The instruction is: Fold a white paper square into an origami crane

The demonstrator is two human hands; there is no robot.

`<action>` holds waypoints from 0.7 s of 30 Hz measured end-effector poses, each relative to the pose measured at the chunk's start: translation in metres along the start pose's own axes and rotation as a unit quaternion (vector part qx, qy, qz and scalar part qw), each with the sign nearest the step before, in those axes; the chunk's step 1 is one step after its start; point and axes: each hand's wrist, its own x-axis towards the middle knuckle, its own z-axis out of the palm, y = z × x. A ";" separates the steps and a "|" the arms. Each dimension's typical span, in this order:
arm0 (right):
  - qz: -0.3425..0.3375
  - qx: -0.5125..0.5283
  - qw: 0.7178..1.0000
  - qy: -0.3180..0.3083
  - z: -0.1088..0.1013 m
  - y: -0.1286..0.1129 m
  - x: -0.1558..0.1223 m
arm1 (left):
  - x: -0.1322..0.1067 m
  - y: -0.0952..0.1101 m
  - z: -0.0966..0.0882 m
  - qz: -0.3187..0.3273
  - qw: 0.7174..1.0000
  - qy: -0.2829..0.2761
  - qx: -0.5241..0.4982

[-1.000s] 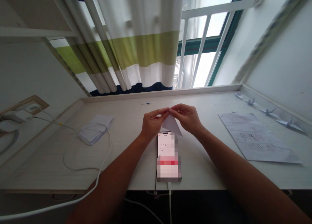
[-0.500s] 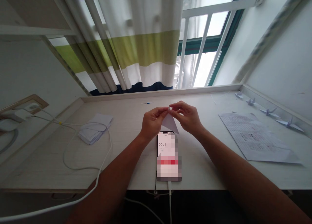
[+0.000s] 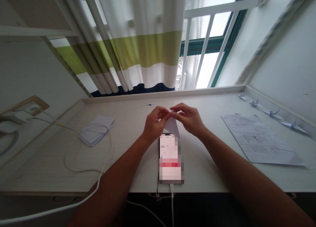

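A small piece of white folded paper (image 3: 172,125) hangs between my hands, its lower part narrow and pointed toward the phone. My left hand (image 3: 156,122) pinches its upper end from the left. From the other side my right hand (image 3: 189,118) pinches the same end, thumb and fingertips close to those of the left. The exact fold at the fingertips is too small to make out. Just below the paper lies a phone (image 3: 170,157) with a lit, partly blurred screen and a white cable plugged into its bottom end.
Several folded paper cranes (image 3: 271,113) line the right edge of the desk (image 3: 202,174). Beside them lies a printed sheet (image 3: 259,139). A stack of white paper (image 3: 96,131) sits on the left, crossed by a white cable (image 3: 112,144). A thin blue-and-white item (image 3: 149,104) lies at the back.
The fingers of both hands have shifted slightly on the paper's upper end, and its lower tip has swung a little down and left. Everything else stays put.
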 end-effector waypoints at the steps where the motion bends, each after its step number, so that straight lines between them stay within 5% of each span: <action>1: 0.005 0.009 1.000 -0.003 0.000 -0.001 0.000 | 0.000 0.001 0.000 0.001 1.000 0.000 0.004; 10: 0.004 0.008 1.000 0.008 -0.001 -0.004 0.000 | 0.000 0.002 -0.003 0.024 0.998 -0.011 0.050; 14: 0.016 0.018 0.999 0.028 -0.002 -0.005 0.001 | -0.001 -0.001 -0.005 0.007 0.996 -0.059 0.067; 21: 0.063 0.073 0.995 0.003 -0.002 -0.001 0.001 | -0.002 -0.003 -0.002 -0.046 0.997 -0.058 0.018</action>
